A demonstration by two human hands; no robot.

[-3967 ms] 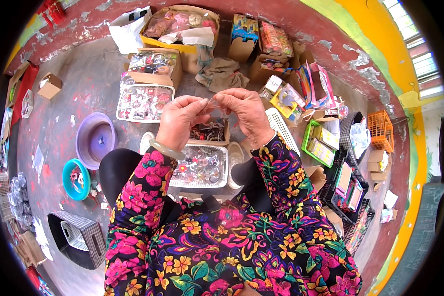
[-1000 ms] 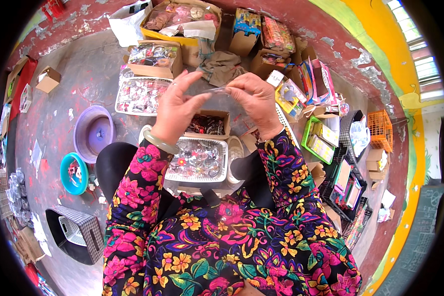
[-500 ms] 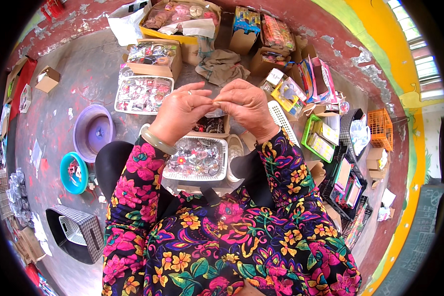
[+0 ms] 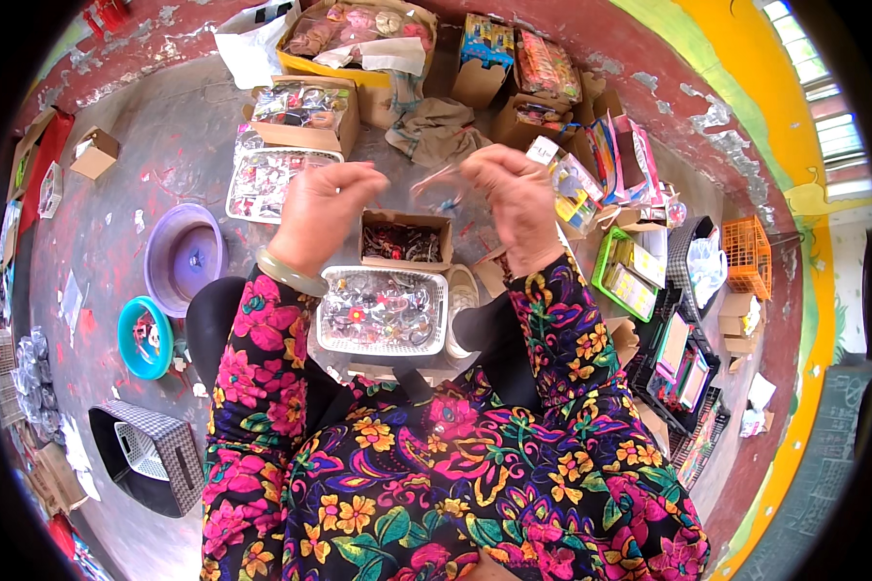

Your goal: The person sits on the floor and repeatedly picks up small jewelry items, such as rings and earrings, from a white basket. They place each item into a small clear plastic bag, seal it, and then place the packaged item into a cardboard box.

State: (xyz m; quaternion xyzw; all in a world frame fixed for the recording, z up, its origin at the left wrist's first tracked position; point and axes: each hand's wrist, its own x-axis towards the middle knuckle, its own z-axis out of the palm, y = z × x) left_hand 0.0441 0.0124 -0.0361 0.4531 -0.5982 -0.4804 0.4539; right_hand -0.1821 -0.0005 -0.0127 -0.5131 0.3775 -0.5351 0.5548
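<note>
My left hand [image 4: 322, 211], with a pale bangle [image 4: 293, 274] at its wrist, is raised with thumb and fingers pinched together. Whether anything is between them cannot be made out. Apart from it, my right hand [image 4: 515, 198] pinches a thin pinkish cord with a small blue piece [image 4: 449, 204], blurred by motion and hanging toward the left. Beneath and between the hands stands an open cardboard box [image 4: 406, 261] of dark small items. Nearer me is a white plastic basket [image 4: 443, 320] full of small items in clear wrap.
A second white basket [image 4: 231, 198] and stacked cartons [image 4: 349, 131] stand ahead. On the left are a purple basin [image 4: 155, 261], a teal basin [image 4: 124, 339] and a checked bin [image 4: 189, 465]. To the right sit a green tray [image 4: 606, 281], black crates [image 4: 698, 387] and an orange crate [image 4: 746, 254].
My hands were together at the fingertips and have moved apart, left hand leftward, right hand rightward. The cord with the blue piece now dangles from my right hand, and the small cardboard box is uncovered.
</note>
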